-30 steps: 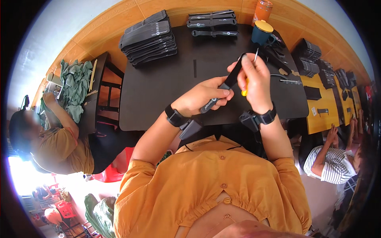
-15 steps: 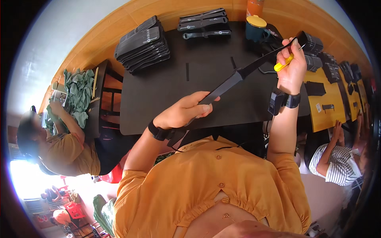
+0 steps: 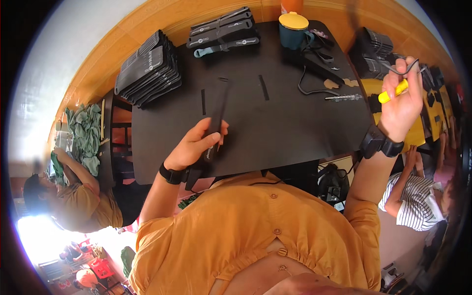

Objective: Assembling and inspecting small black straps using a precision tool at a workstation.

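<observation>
The left hand (image 3: 194, 143) pinched a dark band (image 3: 220, 113) (blurred at its far end), its long axis pointing away over the table (image 3: 295, 123), while the right hand (image 3: 403, 105), well apart rightward, curled around a yellow-handled tool (image 3: 393, 92) beside a thin dark strip (image 3: 391, 70).

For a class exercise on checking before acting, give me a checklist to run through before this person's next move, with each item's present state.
1. Black strap gripped by the left hand: ok.
2. Yellow-handled tool gripped by the right hand: ok.
3. Tool's tip away from the right hand's fingers: cannot tell, too small to make out.
4. Strap laid flat on the dark table: not ok, it is held up.
5. Lid on the teal mug: ok.
6. Left stack of black straps apart from both hands: ok.
</observation>
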The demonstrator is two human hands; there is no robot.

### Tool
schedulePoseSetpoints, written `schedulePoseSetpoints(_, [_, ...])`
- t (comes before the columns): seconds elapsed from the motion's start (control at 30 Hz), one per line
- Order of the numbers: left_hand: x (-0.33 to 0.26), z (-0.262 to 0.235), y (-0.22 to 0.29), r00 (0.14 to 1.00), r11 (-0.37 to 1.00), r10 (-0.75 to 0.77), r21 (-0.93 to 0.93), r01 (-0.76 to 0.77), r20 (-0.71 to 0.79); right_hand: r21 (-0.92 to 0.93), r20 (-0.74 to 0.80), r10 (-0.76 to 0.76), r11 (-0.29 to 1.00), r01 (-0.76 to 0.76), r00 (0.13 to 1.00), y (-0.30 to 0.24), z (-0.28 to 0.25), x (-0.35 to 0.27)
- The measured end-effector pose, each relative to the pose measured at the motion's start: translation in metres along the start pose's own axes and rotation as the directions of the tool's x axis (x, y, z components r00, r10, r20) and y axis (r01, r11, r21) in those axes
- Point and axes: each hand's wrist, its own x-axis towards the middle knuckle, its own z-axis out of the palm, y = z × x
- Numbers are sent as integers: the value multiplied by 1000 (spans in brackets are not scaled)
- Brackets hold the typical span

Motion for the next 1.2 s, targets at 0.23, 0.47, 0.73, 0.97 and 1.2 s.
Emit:
schedulePoseSetpoints(0.23, [9, -7, 7, 989, 585, -58, 807, -80, 140, -25, 51, 148, 989, -147, 988, 41, 49, -14])
schedulePoseSetpoints(0.47, [7, -19, 22, 952, 597, 262, 749, -288, 157, -42, 199, 265, 964, -262, 943, 68, 108, -42])
schedulePoseSetpoints(0.73, [20, -17, 53, 952, 950, 77, 267, -160, 297, -39, 469, 389, 906, -422, 793, 115, 165, -58])
schedulePoseSetpoints(0.97, [15, -51, 47, 996, 956, -44, 293, 20, 76, -436, 366, 686, 723, -536, 628, 141, 179, -45])
schedulePoseSetpoints(1.2, [21, -90, 36, 996, 862, -78, 506, 47, 39, -700, 69, 829, 437, -565, 555, 157, 153, -41])
